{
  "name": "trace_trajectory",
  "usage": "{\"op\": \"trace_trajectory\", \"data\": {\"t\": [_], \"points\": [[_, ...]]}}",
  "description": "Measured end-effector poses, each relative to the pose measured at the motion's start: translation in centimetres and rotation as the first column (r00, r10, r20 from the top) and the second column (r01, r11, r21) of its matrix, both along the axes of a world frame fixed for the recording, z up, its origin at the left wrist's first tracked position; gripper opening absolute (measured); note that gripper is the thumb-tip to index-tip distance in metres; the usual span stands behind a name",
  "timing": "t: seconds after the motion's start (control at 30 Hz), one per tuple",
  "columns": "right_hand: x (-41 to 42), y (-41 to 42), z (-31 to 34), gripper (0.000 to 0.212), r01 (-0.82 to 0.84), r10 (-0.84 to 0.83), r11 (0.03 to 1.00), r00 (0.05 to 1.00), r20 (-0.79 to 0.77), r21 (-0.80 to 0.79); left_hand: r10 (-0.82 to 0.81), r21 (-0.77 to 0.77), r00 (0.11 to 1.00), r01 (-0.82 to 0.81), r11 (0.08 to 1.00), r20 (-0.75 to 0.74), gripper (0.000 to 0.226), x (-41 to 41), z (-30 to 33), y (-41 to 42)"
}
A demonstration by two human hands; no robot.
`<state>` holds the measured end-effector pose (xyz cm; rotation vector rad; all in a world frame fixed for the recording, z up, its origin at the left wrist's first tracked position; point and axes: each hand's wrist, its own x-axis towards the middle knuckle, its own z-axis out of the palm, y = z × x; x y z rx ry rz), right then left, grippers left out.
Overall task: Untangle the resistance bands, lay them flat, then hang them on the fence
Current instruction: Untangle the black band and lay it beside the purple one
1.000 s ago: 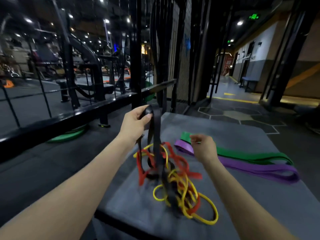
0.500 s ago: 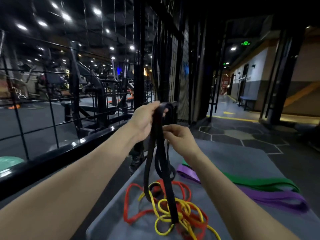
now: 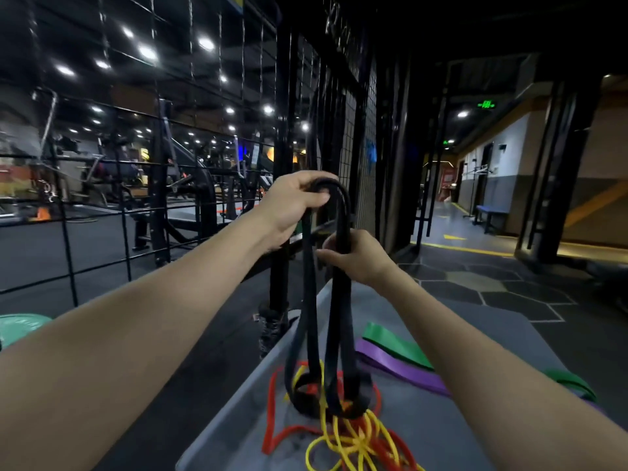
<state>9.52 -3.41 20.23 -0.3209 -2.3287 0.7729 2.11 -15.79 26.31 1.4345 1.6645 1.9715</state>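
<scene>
My left hand (image 3: 294, 203) grips the top loop of a black resistance band (image 3: 341, 334) and holds it high. My right hand (image 3: 356, 256) grips one strand of the same band just below. The band's two loops hang down into a tangle of a red band (image 3: 275, 440) and a yellow band (image 3: 343, 443) on a grey padded box (image 3: 424, 423). A purple band (image 3: 401, 367) and a green band (image 3: 394, 343) lie flat on the box to the right. The black wire fence (image 3: 136, 215) stands along the left.
A black fence post (image 3: 282, 232) rises just beyond the box. Gym machines stand behind the fence. A green weight plate (image 3: 20, 326) lies on the floor at the left. A corridor with a blue bench (image 3: 491, 215) runs off to the right.
My left hand has lifted the black band higher. My right hand has come up from above the purple and green bands, taken hold of a strand, and now sits lower on it.
</scene>
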Motion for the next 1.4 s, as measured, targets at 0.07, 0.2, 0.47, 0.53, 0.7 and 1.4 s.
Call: {"op": "trace_trajectory", "data": {"t": [0.07, 0.2, 0.47, 0.53, 0.7, 1.4], "points": [[-0.1, -0.3, 0.8, 0.021, 0.012, -0.012, 0.996, 1.0, -0.007, -0.093, 0.058, -0.004, 0.998, -0.058, 0.998, -0.015, 0.038, -0.5, 0.1, -0.4], [0.8, 0.6, 2.7, 0.024, 0.105, -0.146, 0.95, 0.982, -0.123, -0.293, 0.201, -0.117, 0.974, -0.213, 0.97, -0.107, 0.037, -2.6, -2.9, -1.1], [2.7, 3.6, 3.6, 0.022, 0.214, -0.419, 0.795, 0.87, -0.26, -0.568, 0.173, -0.424, 0.839, -0.426, 0.799, -0.516, 0.016, -5.3, -12.1, -0.7], [3.8, 4.6, 3.6, 0.026, 0.203, -0.492, 0.724, 0.821, -0.288, -0.659, 0.123, -0.52, 0.8, -0.49, 0.7, -0.587, 0.005, -5.6, -14.5, -1.3], [4.8, 5.4, 0.7, 0.015, 0.326, -0.533, 0.728, 0.822, -0.201, -0.603, 0.156, -0.629, 0.822, -0.528, 0.571, -0.548, 0.026, -5.3, -16.3, -2.2], [5.1, 3.4, -3.8, 0.036, 0.166, -0.214, 0.91, 0.973, -0.088, -0.38, 0.124, 0.064, 0.864, -0.177, 0.982, 0.489, 0.03, -2.3, -0.8, 2.2]]}}
